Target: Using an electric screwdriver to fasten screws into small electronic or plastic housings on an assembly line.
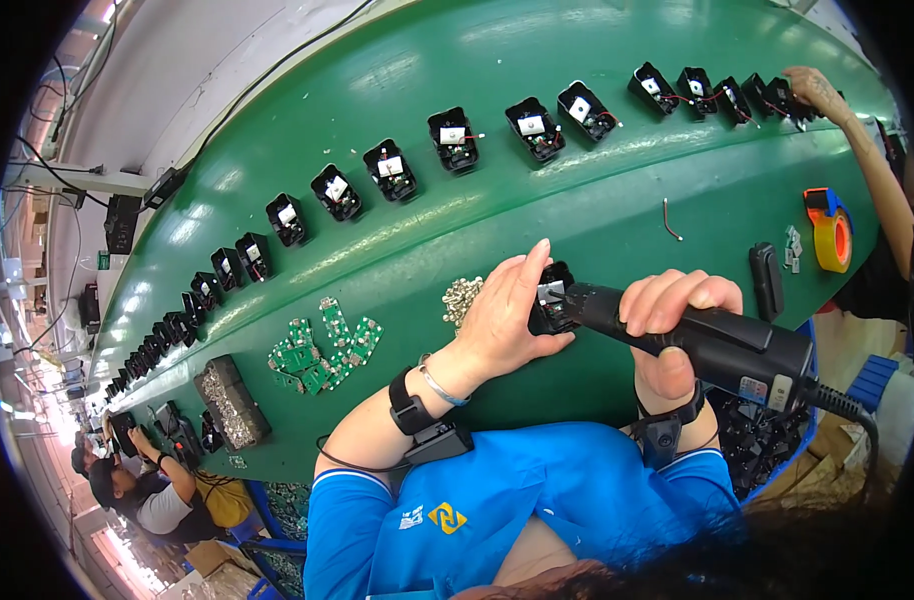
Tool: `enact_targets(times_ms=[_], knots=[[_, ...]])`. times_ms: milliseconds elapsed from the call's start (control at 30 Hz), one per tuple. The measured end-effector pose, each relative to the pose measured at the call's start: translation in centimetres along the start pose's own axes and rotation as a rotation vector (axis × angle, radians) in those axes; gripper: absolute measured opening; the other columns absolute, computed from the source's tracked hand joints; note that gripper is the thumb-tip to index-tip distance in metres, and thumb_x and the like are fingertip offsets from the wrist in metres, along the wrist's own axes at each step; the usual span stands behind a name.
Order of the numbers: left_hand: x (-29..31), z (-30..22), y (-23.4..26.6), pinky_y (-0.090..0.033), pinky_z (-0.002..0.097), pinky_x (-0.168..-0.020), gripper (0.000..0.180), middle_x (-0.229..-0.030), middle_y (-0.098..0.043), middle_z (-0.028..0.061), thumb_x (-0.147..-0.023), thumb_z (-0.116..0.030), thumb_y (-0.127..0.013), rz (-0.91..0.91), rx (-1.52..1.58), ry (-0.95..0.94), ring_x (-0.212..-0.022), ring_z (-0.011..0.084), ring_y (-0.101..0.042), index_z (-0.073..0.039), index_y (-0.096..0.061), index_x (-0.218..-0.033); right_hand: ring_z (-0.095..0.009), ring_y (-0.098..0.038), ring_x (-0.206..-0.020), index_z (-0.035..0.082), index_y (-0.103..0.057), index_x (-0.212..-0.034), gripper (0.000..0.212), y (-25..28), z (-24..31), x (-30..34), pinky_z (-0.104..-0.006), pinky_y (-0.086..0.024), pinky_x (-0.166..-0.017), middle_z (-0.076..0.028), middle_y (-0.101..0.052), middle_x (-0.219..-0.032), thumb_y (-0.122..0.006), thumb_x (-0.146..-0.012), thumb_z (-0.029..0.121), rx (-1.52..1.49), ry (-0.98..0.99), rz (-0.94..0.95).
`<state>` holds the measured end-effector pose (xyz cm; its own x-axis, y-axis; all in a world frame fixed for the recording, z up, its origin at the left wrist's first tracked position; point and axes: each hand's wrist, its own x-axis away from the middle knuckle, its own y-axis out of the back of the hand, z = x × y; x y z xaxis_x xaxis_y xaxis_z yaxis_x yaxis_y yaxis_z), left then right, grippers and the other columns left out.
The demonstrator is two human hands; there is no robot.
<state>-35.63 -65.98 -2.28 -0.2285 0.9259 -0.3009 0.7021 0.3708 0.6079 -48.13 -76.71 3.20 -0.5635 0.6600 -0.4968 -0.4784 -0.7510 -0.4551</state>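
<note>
My right hand [672, 305] is wrapped round the body of a corded black electric screwdriver [747, 350]. Its nose points left into an open black plastic housing [557, 318] on the green table, where a light-coloured part shows inside. The bit's tip is too small to make out. Against the left and near sides of that housing, my left hand [502, 315] steadies it, fingers stretched along the side and thumb spread below. A pile of small metal pieces [462, 300] lies beside the left fingers, partly covered by them.
Housings with white parts [392, 172] line the far side of the green table [607, 200]. Circuit boards [322, 350] lie left; a tape dispenser [829, 232], black device [766, 280] and short cable [669, 220] lie right. A co-worker's hand [817, 92] touches the far-right housings.
</note>
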Motion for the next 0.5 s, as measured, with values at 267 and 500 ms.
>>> enact_targets(times_ms=[267, 500], knots=[[0.2, -0.2, -0.2, -0.04, 0.0373, -0.081, 0.1, -0.106, -0.047, 0.0159, -0.047, -0.015, -0.078, 0.012, -0.025, 0.03, -0.096, 0.0324, -0.047, -0.002, -0.017, -0.126, -0.016, -0.049, -0.06, 0.009, -0.036, -0.099, 0.043, -0.2, 1.2, -0.4, -0.0305, -0.043, -0.055, -0.005, -0.047, -0.072, -0.065, -0.069, 0.015, -0.017, 0.075, -0.086], [0.0, -0.4, -0.2, -0.039, 0.0375, -0.082, 0.102, -0.104, -0.049, 0.0155, -0.047, -0.019, -0.078, 0.004, -0.002, 0.043, -0.096, 0.032, -0.048, -0.001, -0.016, -0.126, -0.018, -0.051, -0.06, 0.008, -0.036, -0.097, 0.042, 0.1, 0.1, 0.3, -0.032, -0.045, -0.057, -0.006, -0.049, -0.071, -0.065, -0.066, 0.011, 0.023, 0.046, -0.039]])
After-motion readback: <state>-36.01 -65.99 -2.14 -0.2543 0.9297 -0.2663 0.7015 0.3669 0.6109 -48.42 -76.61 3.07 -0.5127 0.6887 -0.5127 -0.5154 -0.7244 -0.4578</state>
